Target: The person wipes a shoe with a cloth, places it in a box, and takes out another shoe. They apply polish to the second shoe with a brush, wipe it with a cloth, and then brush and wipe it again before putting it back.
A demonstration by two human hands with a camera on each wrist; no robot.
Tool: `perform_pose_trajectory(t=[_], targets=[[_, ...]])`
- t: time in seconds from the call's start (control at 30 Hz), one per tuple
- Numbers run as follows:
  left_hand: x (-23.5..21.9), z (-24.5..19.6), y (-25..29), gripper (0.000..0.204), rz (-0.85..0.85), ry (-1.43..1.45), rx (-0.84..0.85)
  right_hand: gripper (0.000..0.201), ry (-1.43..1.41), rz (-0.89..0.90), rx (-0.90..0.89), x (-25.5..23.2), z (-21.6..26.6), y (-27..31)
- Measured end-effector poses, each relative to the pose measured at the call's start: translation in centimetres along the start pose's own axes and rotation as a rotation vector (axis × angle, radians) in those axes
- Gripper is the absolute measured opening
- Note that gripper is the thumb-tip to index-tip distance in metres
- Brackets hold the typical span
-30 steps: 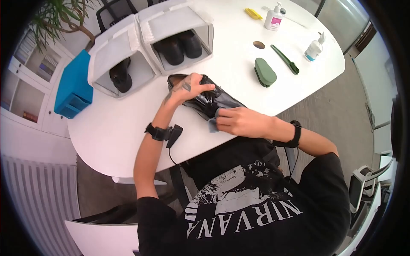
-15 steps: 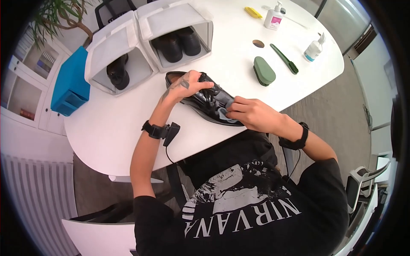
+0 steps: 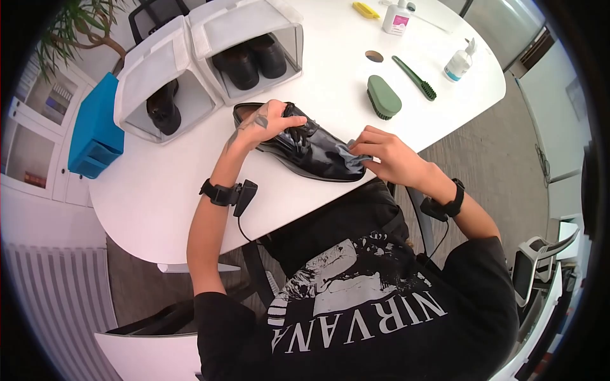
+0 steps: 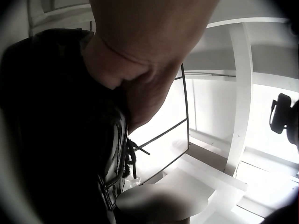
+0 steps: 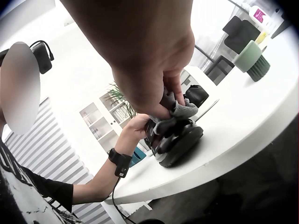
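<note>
A black shoe (image 3: 311,157) lies aslant on the white tabletop (image 3: 159,200), its long axis running from a heel at far left to a toe at near right. My right hand (image 3: 397,159), the nearer to the toe, pinches a grey cloth (image 3: 351,160) against it, so the shoe stretches away to that hand's left. At the heel end, my left hand (image 3: 262,126) grips the shoe around its opening, thumb by the laces (image 3: 297,136), though the dark left wrist view hides just where the fingertips sit
</note>
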State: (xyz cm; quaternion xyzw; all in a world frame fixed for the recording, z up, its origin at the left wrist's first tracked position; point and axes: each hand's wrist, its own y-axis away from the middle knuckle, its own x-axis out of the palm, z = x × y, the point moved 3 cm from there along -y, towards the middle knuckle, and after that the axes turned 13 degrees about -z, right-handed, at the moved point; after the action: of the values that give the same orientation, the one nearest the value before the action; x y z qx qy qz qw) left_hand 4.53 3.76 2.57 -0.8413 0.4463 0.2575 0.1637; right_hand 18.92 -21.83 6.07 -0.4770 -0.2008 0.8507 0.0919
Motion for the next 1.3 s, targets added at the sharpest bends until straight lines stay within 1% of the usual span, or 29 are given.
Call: perform_pose_trajectory(t=[0.1,0.17,0.23,0.27,0.3,0.4,0.5,0.53,0.57,0.63,0.7,0.77,0.8,0.83,0.9,0.97,1.03,1.07,1.1,1.23,1.3], targets=[[-0.1,0.3,-0.4,0.048,0.003,-0.031,0.022,0.03,-0.01,-0.025,-0.081,1.5,-0.4,-2.5],[0.3,1.0,-0.5,0.045,-0.018,-0.007,0.021,0.029,-0.039,-0.056,-0.104,2.8,-0.9,-4.4],[0.0,-0.3,0.1,0.043,-0.017,0.013,-0.002,0.03,-0.05,-0.083,-0.121,3.5,-1.3,-5.6],[0.0,-0.6,0.2,0.043,-0.006,0.03,-0.005,0.03,-0.027,-0.086,-0.143,3.4,-1.3,-5.6],[0.1,-0.7,0.2,0.044,0.006,0.054,-0.012,0.03,-0.012,-0.084,-0.122,3.0,-1.2,-5.1],[-0.2,-0.9,0.2,0.044,0.003,-0.017,-0.026,0.031,0.011,-0.074,-0.066,1.7,-0.2,-2.3],[0.3,0.6,-0.3,0.045,-0.029,0.023,0.043,0.032,-0.03,-0.069,0.005,0.7,0.3,0.3],[0.5,1.3,-0.6,0.045,-0.021,0.017,0.001,0.032,-0.023,-0.069,0.006,0.6,0.5,0.7],[0.3,1.3,-0.8,0.046,0.01,-0.065,-0.063,0.033,-0.027,-0.055,0.016,1.1,0.5,0.8],[0.3,1.1,-0.7,0.047,0.011,-0.02,-0.035,0.033,-0.019,-0.049,0.024,1.3,0.3,-0.5],[0.1,0.6,-0.4,0.053,-0.02,-0.053,0.016,0.034,-0.006,-0.075,-0.071,2.7,0.0,-2.2],[0.1,-0.1,0.1,0.048,0.005,0.075,0.001,0.036,0.014,-0.12,-0.149,4.0,0.0,-4.0],[0.3,0.4,-0.2,0.048,0.013,0.065,-0.008,0.034,0.032,-0.117,-0.17,4.4,0.0,-4.5],[0.4,0.8,-0.4,0.047,0.022,0.057,-0.02,0.034,0.028,-0.126,-0.156,4.2,0.0,-4.6],[0.0,-0.3,-0.3,0.048,0.005,-0.008,-0.014,0.034,0.011,-0.122,-0.125,3.9,0.0,-4.1],[-0.2,-0.5,-0.2,0.051,-0.007,-0.1,-0.007,0.037,0.018,-0.062,-0.086,2.9,0.8,-2.6],[0.0,-0.2,-0.2,0.054,-0.016,-0.059,-0.014,0.039,0.019,-0.034,-0.07,2.2,1.4,-1.3],[0.1,0.3,-0.3,0.054,-0.055,-0.049,0.034,0.04,0.015,-0.036,-0.07,2.0,1.8,-0.6],[0.3,0.6,-0.7,0.053,-0.022,-0.027,0.042,0.042,0.01,-0.04,-0.072,2.1,2.0,-0.2],[0.2,0.7,-0.7,0.049,-0.003,-0.054,0.006,0.04,0.084,-0.044,-0.128,3.3,1.5,-1.6],[0.1,0.0,-0.4,0.047,0.002,-0.022,-0.009,0.039,0.088,-0.088,-0.146,4.7,0.9,-3.0]])
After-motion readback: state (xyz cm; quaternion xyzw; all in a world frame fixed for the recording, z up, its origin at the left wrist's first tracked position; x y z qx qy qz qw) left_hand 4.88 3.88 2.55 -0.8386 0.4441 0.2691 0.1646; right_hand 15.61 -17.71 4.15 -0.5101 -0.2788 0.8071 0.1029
